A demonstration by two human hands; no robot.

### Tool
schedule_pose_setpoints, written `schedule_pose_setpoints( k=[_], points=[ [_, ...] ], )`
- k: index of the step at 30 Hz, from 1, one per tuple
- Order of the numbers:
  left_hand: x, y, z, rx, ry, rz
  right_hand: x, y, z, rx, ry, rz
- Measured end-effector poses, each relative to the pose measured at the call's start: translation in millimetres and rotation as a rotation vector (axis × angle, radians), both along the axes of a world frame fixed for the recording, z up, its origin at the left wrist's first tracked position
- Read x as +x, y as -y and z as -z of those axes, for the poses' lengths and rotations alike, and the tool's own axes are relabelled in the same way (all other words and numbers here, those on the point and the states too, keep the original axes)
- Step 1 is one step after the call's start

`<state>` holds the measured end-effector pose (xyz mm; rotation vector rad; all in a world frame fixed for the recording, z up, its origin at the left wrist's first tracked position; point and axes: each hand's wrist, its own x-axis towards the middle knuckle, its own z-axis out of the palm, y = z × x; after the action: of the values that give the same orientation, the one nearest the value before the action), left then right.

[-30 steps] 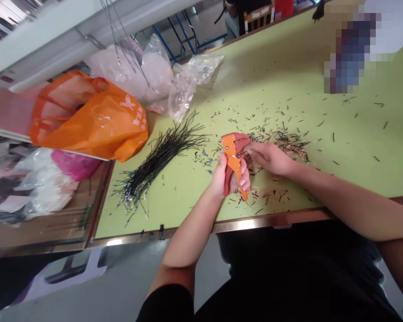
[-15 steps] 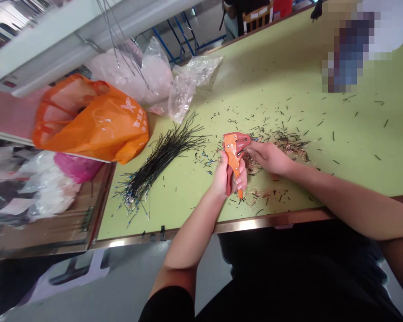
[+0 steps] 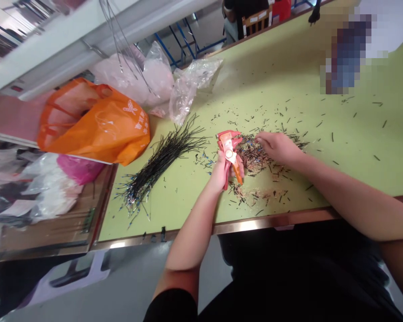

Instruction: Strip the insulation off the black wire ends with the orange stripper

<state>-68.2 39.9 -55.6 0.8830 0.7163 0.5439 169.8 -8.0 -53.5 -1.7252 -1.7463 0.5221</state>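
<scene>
My left hand (image 3: 218, 175) is wrapped round the handles of an orange-and-red wire stripper (image 3: 229, 146), its jaws pointing right. Just right of the jaws, my right hand (image 3: 278, 147) is closed in a pinch, apart from the tool. Whatever its fingertips hold is too small to make out. Beneath and between the hands lies a heap of short black wire offcuts and copper strands (image 3: 252, 157). A long bundle of thin black wires (image 3: 159, 162) rests left of the stripper, with blue and bare metal bits at its near end.
An orange bag (image 3: 114, 129) and clear plastic bags (image 3: 191, 82) occupy the back left of the green table (image 3: 177, 205). A metal strip (image 3: 255, 223) edges the near side. Grey cords (image 3: 121, 44) hang from a white beam. A seated person (image 3: 237, 18) is beyond the table.
My right hand has drawn away from the stripper's jaws to the right. The stripper has shifted slightly left and turned in my left hand, with its jaws and handles now apart.
</scene>
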Motion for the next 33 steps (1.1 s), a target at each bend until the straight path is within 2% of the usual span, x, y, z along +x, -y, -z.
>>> schedule_pose_setpoints(
  k=[3,5,7,10,15,19,23,27,33],
  points=[
    [-11.8,1.4,-7.3,0.164,-0.084,-0.078,6.8,0.1,-4.7,0.084,0.003,0.037],
    [-17.6,4.0,-11.8,0.285,-0.105,-0.045,4.2,2.8,-8.9,0.151,-0.018,0.002],
    [-19.4,5.3,-12.9,0.34,-0.105,0.04,-1.1,6.4,-12.9,0.192,-0.037,-0.038],
    [-16.2,2.8,-7.7,0.28,-0.076,0.12,-7.2,10.1,-16.5,0.229,-0.072,-0.066],
    [-10.1,-2.5,-0.2,0.129,0.003,0.155,-6.8,9.3,-16.0,0.23,-0.12,-0.045],
    [-8.6,0.5,-0.9,0.022,0.023,0.177,-9.7,8.9,-14.3,0.238,-0.085,-0.096],
    [-7.0,3.8,3.3,0.031,0.011,0.218,-15.1,11.2,-16.1,0.222,-0.063,-0.12],
    [-5.2,4.5,7.2,0.002,-0.001,0.18,-17.8,14.3,-21.4,0.185,-0.084,-0.142],
    [-2.2,6.7,2.6,0.031,-0.037,0.135,-24.5,18.2,-23.8,0.07,-0.087,-0.159]
  ],
)
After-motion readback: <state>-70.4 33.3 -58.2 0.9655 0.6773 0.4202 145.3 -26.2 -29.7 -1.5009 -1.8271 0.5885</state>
